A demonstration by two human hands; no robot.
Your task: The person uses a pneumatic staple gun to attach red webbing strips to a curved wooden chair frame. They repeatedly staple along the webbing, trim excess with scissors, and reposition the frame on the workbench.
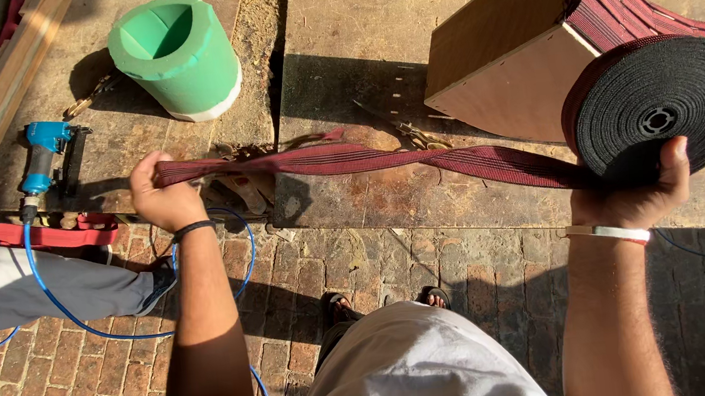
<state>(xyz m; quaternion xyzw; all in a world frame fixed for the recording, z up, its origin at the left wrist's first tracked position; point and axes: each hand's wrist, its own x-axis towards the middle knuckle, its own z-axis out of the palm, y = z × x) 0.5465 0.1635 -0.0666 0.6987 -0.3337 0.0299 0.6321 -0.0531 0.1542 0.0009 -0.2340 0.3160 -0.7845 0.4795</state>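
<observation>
Gripping webbing strap [383, 158] end, left hand [162, 196] fingers closed tight; right hand [632, 195] fingers curled under webbing roll [666, 104].

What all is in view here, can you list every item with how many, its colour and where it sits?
webbing roll: one, black side and dark red edge, held up at right
webbing strip: one, dark red, stretched between both hands
green cylinder: one, green, top left on the workbench
nail gun: one, blue and black, far left
air hose: one, blue, looping over the brick floor
wooden frame: one, tan, webbed, top right
workbench: one, worn wood, across the top
left hand: one, gripping the strip's free end
right hand: one, supporting the roll from below
</observation>
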